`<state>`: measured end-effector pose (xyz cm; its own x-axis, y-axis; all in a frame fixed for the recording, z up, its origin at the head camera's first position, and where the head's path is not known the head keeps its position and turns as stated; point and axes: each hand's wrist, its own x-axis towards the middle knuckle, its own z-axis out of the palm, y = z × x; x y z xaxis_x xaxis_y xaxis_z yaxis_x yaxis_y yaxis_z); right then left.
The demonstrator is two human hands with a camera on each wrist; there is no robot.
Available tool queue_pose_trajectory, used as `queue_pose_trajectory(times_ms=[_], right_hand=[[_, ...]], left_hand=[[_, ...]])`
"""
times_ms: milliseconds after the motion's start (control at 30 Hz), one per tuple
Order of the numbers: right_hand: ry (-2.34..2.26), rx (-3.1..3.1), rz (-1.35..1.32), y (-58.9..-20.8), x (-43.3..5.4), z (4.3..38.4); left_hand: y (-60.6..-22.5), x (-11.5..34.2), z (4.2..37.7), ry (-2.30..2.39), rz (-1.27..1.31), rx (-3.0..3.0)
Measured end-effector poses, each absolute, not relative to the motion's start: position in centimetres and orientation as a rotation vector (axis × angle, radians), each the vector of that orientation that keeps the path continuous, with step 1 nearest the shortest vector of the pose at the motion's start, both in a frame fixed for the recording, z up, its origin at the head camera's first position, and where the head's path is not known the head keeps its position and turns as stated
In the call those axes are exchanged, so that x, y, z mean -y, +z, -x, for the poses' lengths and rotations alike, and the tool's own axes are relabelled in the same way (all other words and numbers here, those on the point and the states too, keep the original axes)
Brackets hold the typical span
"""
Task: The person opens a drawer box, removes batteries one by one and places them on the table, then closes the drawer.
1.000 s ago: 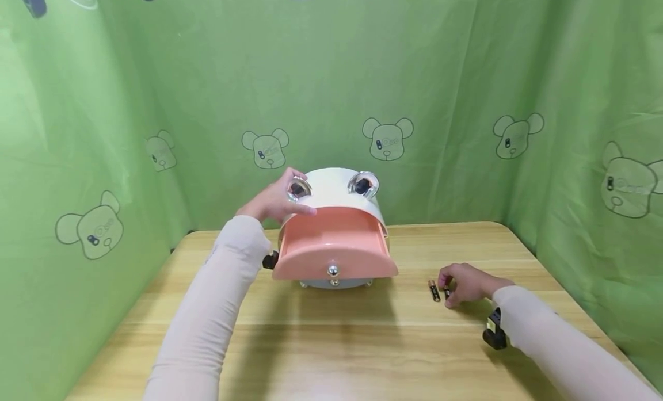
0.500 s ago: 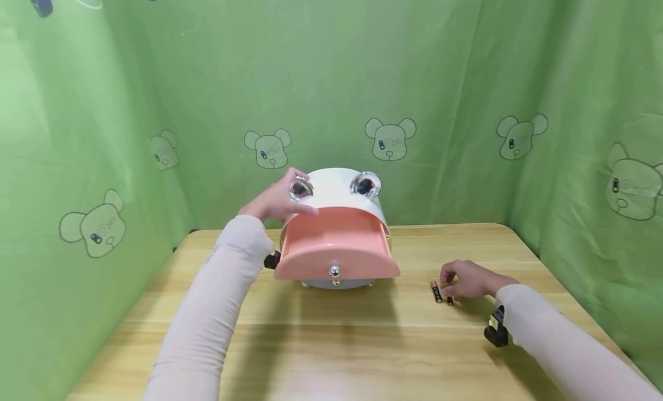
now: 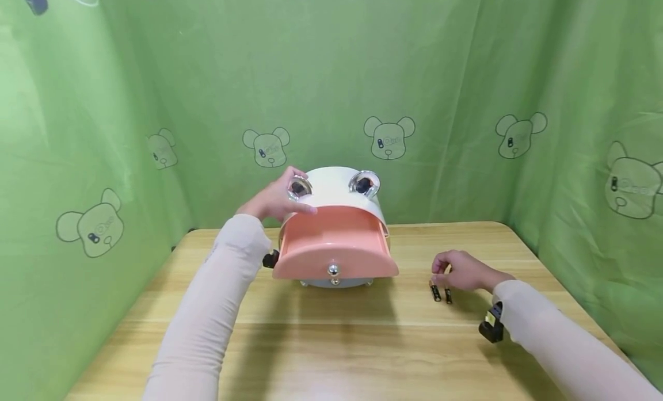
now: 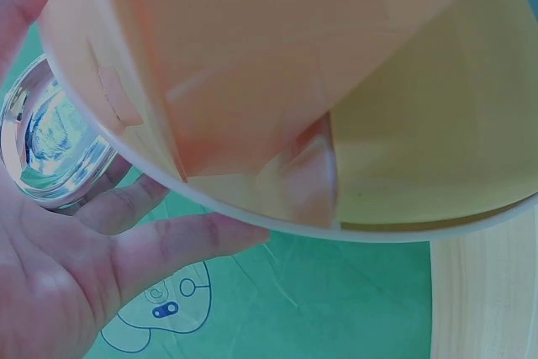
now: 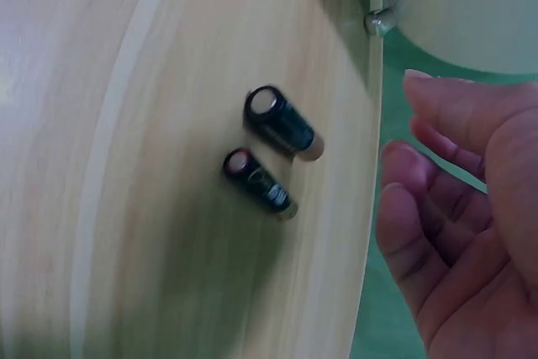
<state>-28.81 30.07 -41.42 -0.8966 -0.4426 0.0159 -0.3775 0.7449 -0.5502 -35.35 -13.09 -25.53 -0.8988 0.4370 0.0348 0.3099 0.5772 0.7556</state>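
In the head view a white frog-shaped storage box [image 3: 336, 185] stands at the back of the table, its pink drawer [image 3: 334, 263] pulled out. My left hand [image 3: 274, 201] grips the box's top around one silver-ringed eye [image 3: 299, 188], thumb along the front rim. The left wrist view shows that hand [image 4: 50, 266] at the shell's edge. Two dark batteries with copper-coloured ends lie side by side at right, one battery [image 3: 435, 293] left of the other battery [image 3: 448, 296]. Close above them is my right hand [image 3: 463, 270], loosely bent; the right wrist view shows nothing between its fingers [image 5: 399, 216].
The wooden table [image 3: 331, 349] carries the box and the batteries. A green curtain [image 3: 435, 73] with bear-head prints surrounds it behind and on both sides. A round silver knob [image 3: 333, 270] sticks out from the drawer front.
My right hand has let go of the right-hand battery and shifted a little left and away from me, over the batteries' far ends. The left hand and the box have stayed put.
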Motion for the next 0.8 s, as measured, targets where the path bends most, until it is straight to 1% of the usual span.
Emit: queue_pose_trajectory(times_ms=[400,800], right_hand=[[-1.018,-2.8,0.817,-40.6,-26.1,28.0],[-1.167,-2.585,0.917,-40.0,-22.4,25.8]], left_hand=[[-25.3,13.2,35.2,1.221,-0.631,-2.655],[-25.4,13.2,35.1,1.211,-0.623,-2.662]])
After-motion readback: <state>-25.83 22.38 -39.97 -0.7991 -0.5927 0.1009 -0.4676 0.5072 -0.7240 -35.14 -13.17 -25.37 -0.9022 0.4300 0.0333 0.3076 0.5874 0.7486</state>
